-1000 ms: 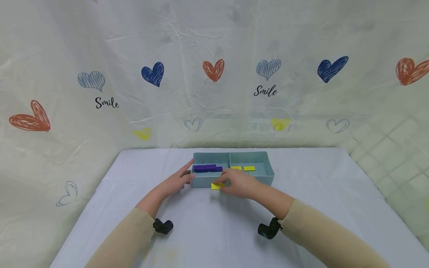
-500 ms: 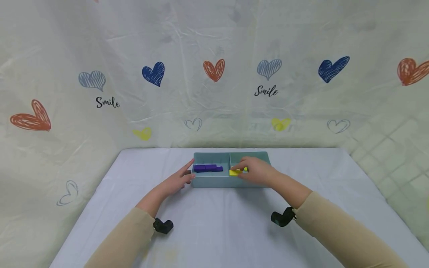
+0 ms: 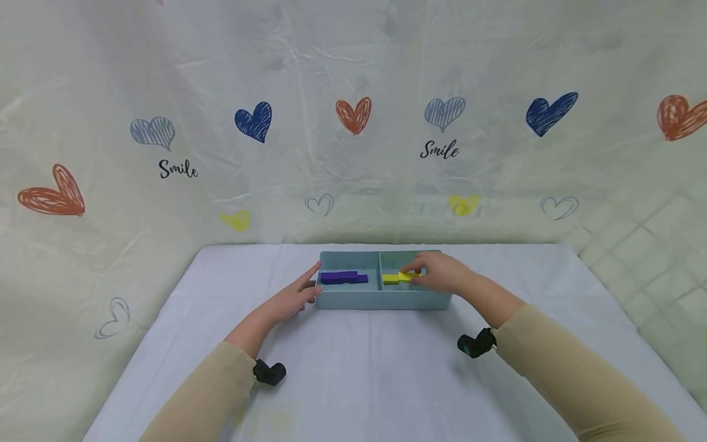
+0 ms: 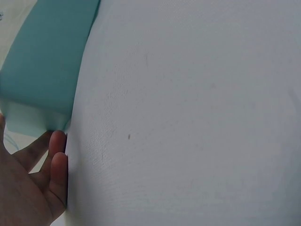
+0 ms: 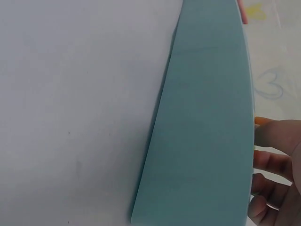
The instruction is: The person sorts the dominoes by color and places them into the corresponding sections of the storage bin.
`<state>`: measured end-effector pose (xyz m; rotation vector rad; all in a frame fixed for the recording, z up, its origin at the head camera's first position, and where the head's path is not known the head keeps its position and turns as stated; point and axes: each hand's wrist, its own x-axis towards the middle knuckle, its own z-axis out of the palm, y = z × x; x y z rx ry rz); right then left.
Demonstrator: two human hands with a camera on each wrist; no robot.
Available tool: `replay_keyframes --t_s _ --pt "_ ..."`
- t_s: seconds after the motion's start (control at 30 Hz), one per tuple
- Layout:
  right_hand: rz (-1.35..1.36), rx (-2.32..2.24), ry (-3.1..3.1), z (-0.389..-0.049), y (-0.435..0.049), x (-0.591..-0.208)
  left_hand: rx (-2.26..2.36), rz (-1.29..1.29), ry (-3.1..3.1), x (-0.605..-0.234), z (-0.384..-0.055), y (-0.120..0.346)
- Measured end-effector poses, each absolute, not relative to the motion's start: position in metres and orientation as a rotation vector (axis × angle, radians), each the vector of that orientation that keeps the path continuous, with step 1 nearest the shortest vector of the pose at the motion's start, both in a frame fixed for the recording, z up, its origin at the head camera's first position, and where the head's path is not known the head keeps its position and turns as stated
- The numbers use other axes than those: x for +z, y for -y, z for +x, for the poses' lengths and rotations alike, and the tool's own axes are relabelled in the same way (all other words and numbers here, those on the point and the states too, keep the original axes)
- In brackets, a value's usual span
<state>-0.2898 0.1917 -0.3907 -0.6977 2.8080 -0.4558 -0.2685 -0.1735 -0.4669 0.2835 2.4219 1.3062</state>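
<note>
A blue-green box with two compartments lies lengthwise near the table's far edge. My left hand rests against its left end, fingers extended; in the left wrist view the fingertips touch the box's end wall. Over the right compartment, my right hand pinches a small flat yellow block between thumb and fingers. Another yellow block lies just left of it, by the divider. In the right wrist view the box's long wall hides most of what those fingers hold.
Several dark purple blocks lie in the left compartment. A white cloth covers the table. Behind it hangs a pale sheet printed with hearts and words.
My right hand has carried the yellow block from in front of the box up over the front wall, then rightward within the right compartment. The left hand has stayed at the box's end.
</note>
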Motion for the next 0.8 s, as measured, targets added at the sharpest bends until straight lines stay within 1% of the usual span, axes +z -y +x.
replay_keyframes --t_s 0.4,0.8 --pt "-0.683 -0.266 -2.814 -0.306 -0.191 -0.400 1.323 0.273 -2.403 -0.470 -0.270 0.174" --pt "-0.788 -0.055 -2.881 -0.315 -0.191 -0.413 1.325 0.270 -2.405 -0.468 -0.270 0.175"
